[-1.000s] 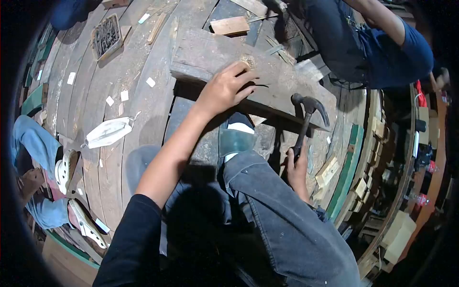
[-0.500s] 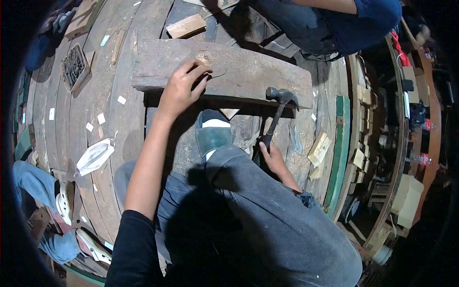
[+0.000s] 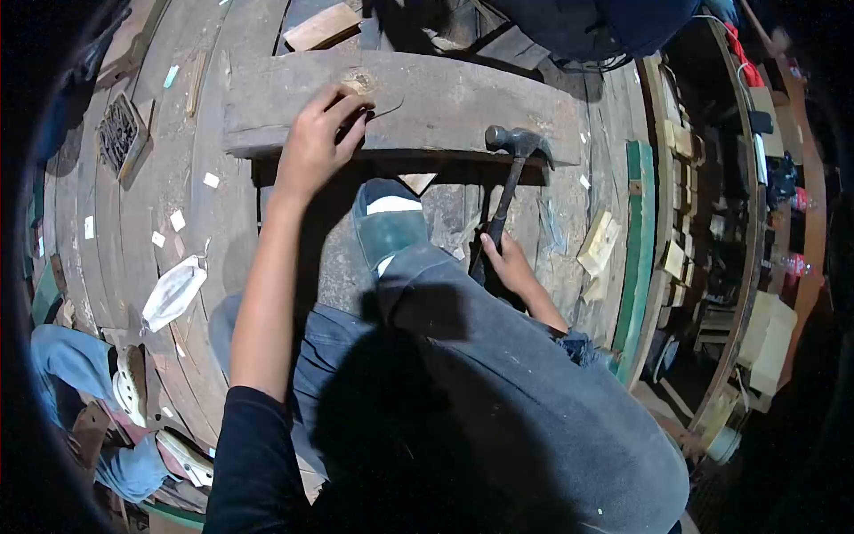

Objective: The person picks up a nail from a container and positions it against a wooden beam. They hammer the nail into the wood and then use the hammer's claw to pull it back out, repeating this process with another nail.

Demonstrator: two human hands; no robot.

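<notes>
My left hand (image 3: 318, 141) is over the left part of a thick wooden beam (image 3: 445, 107), its fingers pinched on a thin bent nail (image 3: 388, 111) that lies close above the wood. My right hand (image 3: 511, 264) is wrapped round the dark handle of a hammer (image 3: 509, 189), beside my knee. The hammer's head is up by the beam's front edge, right of the middle, with the claw pointing right.
A box of nails (image 3: 122, 138) and a white face mask (image 3: 174, 294) lie on the plank floor at left. Another person's legs (image 3: 76, 365) show at lower left, and a person (image 3: 614, 22) is beyond the beam. Wood blocks (image 3: 600, 245) and a green rail (image 3: 636, 240) are at right.
The whole view has shifted, so the beam and both hands appear higher in the frame. My left hand still has the nail, and my right hand still has the hammer.
</notes>
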